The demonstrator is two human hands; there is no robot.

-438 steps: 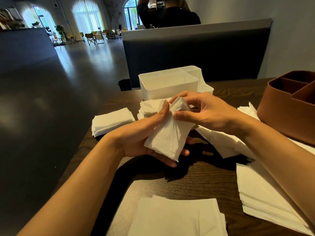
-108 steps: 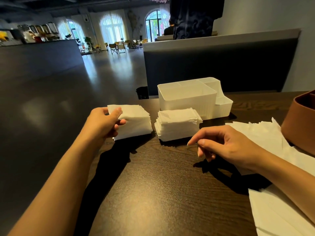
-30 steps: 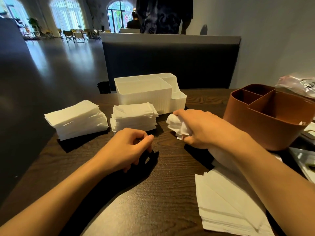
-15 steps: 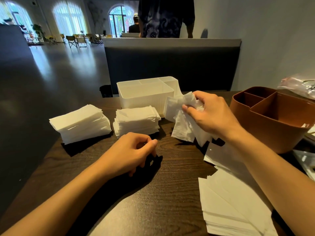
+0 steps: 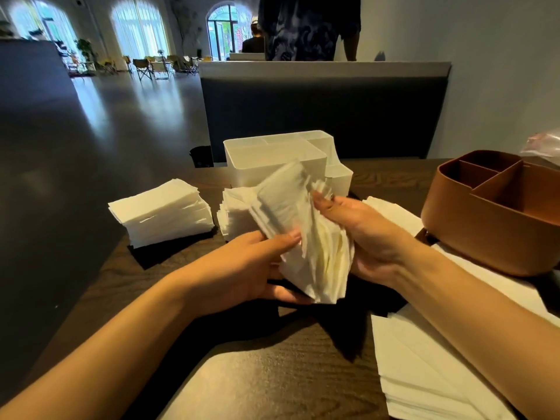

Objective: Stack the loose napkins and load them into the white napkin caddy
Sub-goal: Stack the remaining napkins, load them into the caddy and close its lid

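A loose bundle of white napkins (image 5: pixel 306 237) is held above the table between both hands, its upper part blurred. My left hand (image 5: pixel 242 268) grips its lower left side, thumb on top. My right hand (image 5: pixel 363 237) cups its right side. Behind the bundle stands the white napkin caddy (image 5: pixel 272 159), empty as far as I can see. Two neat napkin stacks lie in front of the caddy: one at the left (image 5: pixel 163 212), one (image 5: pixel 235 213) partly hidden by the bundle.
A brown divided caddy (image 5: pixel 497 213) stands at the right. Loose flat napkins (image 5: pixel 430 377) are spread along the table's right side. A dark partition (image 5: pixel 321 116) rises behind the table, with a person standing beyond it. The table's left edge drops to the floor.
My right hand has brought the napkin bundle from near the caddy toward the middle. My left hand has lifted off the table and taken hold of the bundle.
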